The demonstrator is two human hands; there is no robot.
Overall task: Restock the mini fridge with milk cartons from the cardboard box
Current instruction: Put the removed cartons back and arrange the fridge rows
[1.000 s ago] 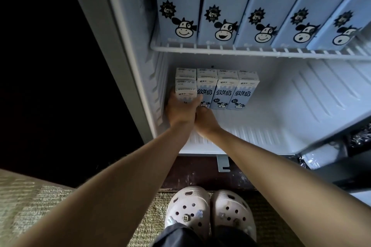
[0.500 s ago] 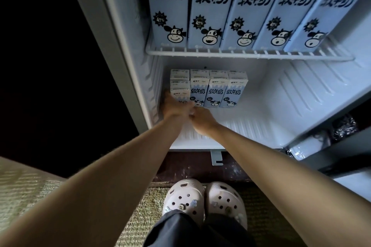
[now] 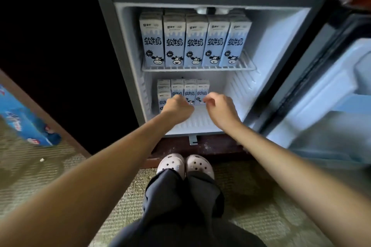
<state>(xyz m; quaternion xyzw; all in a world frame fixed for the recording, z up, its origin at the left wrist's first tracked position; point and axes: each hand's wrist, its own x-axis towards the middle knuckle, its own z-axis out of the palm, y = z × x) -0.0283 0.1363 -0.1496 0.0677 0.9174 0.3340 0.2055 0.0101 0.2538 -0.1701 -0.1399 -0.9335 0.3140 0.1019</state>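
The mini fridge [image 3: 112, 46] stands open in front of me. Several pale blue milk cartons [image 3: 194, 42] with a cow print stand in a row on its upper wire shelf [image 3: 198, 69]. On the fridge floor, a row of cartons [image 3: 189, 88] lines the back left, and one more carton [image 3: 163, 94] stands in front of the leftmost. My left hand [image 3: 176, 106] hovers before these cartons, fingers loosely curled, holding nothing. My right hand [image 3: 218, 110] is beside it, also loosely curled and holding nothing. A blue printed box [image 3: 26, 122] lies on the floor at far left.
The fridge door [image 3: 331, 86] hangs open to the right, its inner shelf facing me. The right half of the fridge floor [image 3: 224, 114] holds no cartons. My feet in pale clogs [image 3: 184, 164] stand on woven carpet just before the fridge. A dark wooden edge runs along the left.
Both hands have let go of the front left carton and pulled back out of the fridge. My head has moved back, so the whole fridge and the blue box now show.
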